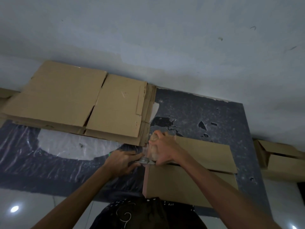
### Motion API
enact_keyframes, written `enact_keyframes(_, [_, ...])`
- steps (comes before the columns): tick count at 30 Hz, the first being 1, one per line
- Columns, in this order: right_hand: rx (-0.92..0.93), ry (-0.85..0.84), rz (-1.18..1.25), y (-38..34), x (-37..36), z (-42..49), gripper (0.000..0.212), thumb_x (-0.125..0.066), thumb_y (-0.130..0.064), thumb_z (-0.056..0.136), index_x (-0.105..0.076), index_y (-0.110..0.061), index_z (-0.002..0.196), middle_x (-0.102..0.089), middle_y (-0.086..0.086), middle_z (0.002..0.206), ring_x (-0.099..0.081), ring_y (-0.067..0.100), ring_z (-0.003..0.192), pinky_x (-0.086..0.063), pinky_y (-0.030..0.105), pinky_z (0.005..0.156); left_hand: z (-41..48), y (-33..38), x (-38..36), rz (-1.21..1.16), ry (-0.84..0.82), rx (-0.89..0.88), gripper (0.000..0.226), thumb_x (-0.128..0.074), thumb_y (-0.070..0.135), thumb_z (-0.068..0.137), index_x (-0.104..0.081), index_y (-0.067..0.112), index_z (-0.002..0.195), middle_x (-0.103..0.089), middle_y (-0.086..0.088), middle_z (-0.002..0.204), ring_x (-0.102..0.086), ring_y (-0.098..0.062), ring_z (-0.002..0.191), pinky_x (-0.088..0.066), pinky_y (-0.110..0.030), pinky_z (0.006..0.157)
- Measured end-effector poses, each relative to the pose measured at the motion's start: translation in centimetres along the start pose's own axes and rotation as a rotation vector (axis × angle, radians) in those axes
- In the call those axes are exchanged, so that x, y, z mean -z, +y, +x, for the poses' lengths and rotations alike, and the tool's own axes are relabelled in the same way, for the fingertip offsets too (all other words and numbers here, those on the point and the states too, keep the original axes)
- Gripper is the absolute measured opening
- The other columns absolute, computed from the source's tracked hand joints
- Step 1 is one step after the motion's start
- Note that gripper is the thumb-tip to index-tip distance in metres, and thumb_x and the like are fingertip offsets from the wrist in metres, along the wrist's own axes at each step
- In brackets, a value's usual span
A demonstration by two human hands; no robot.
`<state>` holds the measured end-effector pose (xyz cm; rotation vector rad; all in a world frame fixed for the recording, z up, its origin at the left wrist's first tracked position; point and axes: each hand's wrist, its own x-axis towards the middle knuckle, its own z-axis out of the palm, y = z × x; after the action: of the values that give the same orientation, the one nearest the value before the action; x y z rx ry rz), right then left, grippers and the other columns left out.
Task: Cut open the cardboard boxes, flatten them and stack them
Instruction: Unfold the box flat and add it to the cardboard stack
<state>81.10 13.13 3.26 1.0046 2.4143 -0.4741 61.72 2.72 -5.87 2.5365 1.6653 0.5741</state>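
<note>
A closed cardboard box [189, 182] sits on the dark table [214, 113] in front of me, its top flaps meeting along a seam. My right hand [162, 151] grips a strip of clear tape [152, 146] at the box's left end. My left hand [123, 162] holds a small metal cutter [145, 160] at the same end of the seam; its blade is hidden. A stack of flattened boxes [79, 103] lies at the back left of the table.
A pale wall rises behind the table. More cardboard boxes [280, 159] stand off the table's right edge. Clear plastic film [69, 146] covers the table's left part. Glossy floor shows below at both sides.
</note>
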Motion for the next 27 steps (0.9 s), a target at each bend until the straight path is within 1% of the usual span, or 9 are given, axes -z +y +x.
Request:
enact_keyframes(2, [-0.007, 0.009, -0.012, -0.2, 0.1, 0.0, 0.093, -0.075, -0.04, 0.066, -0.035, -0.024, 0.148, -0.019, 0.007, 0.147, -0.028, 0.038, 0.128, -0.043, 0.051, 0.098, 0.5, 0.1, 0.2, 0.043, -0.015, -0.008, 0.063, -0.014, 0.058, 0.098, -0.072, 0.034, 0.109, -0.071, 0.015, 0.085, -0.061, -0.008, 0.051, -0.035, -0.016, 0.038])
enact_keyframes(4, [0.012, 0.003, -0.037, -0.3, 0.2, -0.2, 0.091, -0.074, -0.039, 0.067, -0.035, -0.023, 0.148, -0.019, 0.008, 0.146, -0.03, 0.038, 0.126, -0.043, 0.047, 0.096, 0.5, 0.2, 0.4, 0.049, -0.031, -0.025, 0.061, -0.014, 0.057, 0.098, -0.071, 0.036, 0.109, -0.07, 0.015, 0.084, -0.06, -0.009, 0.049, -0.035, -0.017, 0.039])
enact_keyframes(9, [0.046, 0.006, -0.019, 0.0, 0.0, -0.7, 0.085, -0.077, -0.039, 0.065, -0.043, -0.021, 0.141, -0.02, 0.007, 0.147, -0.031, 0.035, 0.125, -0.042, 0.041, 0.089, -0.5, 0.3, 0.0, -0.021, -0.012, -0.055, 0.058, -0.019, 0.054, 0.1, -0.07, 0.03, 0.112, -0.069, 0.01, 0.089, -0.06, -0.013, 0.051, -0.037, -0.018, 0.039])
enact_keyframes(13, [0.031, 0.013, -0.023, -0.5, 0.2, -0.6, 0.08, -0.077, -0.039, 0.066, -0.047, -0.019, 0.138, -0.024, 0.008, 0.143, -0.033, 0.034, 0.121, -0.044, 0.041, 0.088, -0.5, 0.4, 0.5, 0.015, -0.012, -0.036, 0.062, -0.014, 0.056, 0.099, -0.071, 0.033, 0.109, -0.069, 0.013, 0.086, -0.059, -0.011, 0.049, -0.035, -0.018, 0.038])
enact_keyframes(16, [0.014, 0.009, -0.063, -1.0, 0.2, -0.5, 0.081, -0.074, -0.039, 0.067, -0.045, -0.021, 0.141, -0.026, 0.008, 0.14, -0.034, 0.035, 0.119, -0.047, 0.043, 0.089, -0.1, 0.8, 0.6, 0.061, -0.032, -0.042, 0.065, -0.01, 0.055, 0.099, -0.072, 0.035, 0.106, -0.067, 0.015, 0.081, -0.057, -0.01, 0.046, -0.031, -0.018, 0.037])
enact_keyframes(21, [0.048, 0.006, -0.049, -0.6, 0.3, -1.1, 0.076, -0.074, -0.036, 0.069, -0.048, -0.02, 0.138, -0.024, 0.009, 0.144, -0.033, 0.035, 0.12, -0.039, 0.038, 0.088, 0.0, 0.6, 0.4, -0.005, -0.12, -0.052, 0.058, -0.016, 0.055, 0.099, -0.069, 0.033, 0.112, -0.067, 0.013, 0.083, -0.058, -0.01, 0.05, -0.034, -0.018, 0.039])
enact_keyframes(24, [0.032, 0.002, 0.102, 0.2, 0.2, -1.2, 0.082, -0.075, -0.033, 0.067, -0.045, -0.023, 0.143, -0.021, 0.003, 0.147, -0.031, 0.032, 0.126, -0.042, 0.043, 0.096, -1.0, -0.7, 0.1, -0.068, -0.139, 0.0, 0.051, -0.023, 0.056, 0.098, -0.063, 0.032, 0.12, -0.069, 0.009, 0.094, -0.062, -0.013, 0.057, -0.043, -0.019, 0.044])
enact_keyframes(25, [0.031, 0.013, 0.136, 0.4, 0.1, -1.3, 0.084, -0.076, -0.034, 0.066, -0.044, -0.025, 0.143, -0.02, 0.002, 0.148, -0.03, 0.031, 0.127, -0.042, 0.045, 0.098, -1.2, -1.4, 0.2, -0.063, -0.144, 0.009, 0.051, -0.024, 0.057, 0.098, -0.061, 0.032, 0.122, -0.07, 0.007, 0.095, -0.063, -0.015, 0.058, -0.046, -0.021, 0.046])
enact_keyframes(27, [0.037, 0.032, 0.134, 0.5, -0.5, -1.5, 0.088, -0.076, -0.036, 0.064, -0.042, -0.027, 0.145, -0.017, 0.002, 0.15, -0.028, 0.031, 0.129, -0.041, 0.045, 0.1, -1.2, -2.5, 0.5, -0.027, -0.145, 0.011, 0.055, -0.021, 0.058, 0.099, -0.062, 0.03, 0.121, -0.07, 0.006, 0.092, -0.063, -0.015, 0.057, -0.047, -0.022, 0.046])
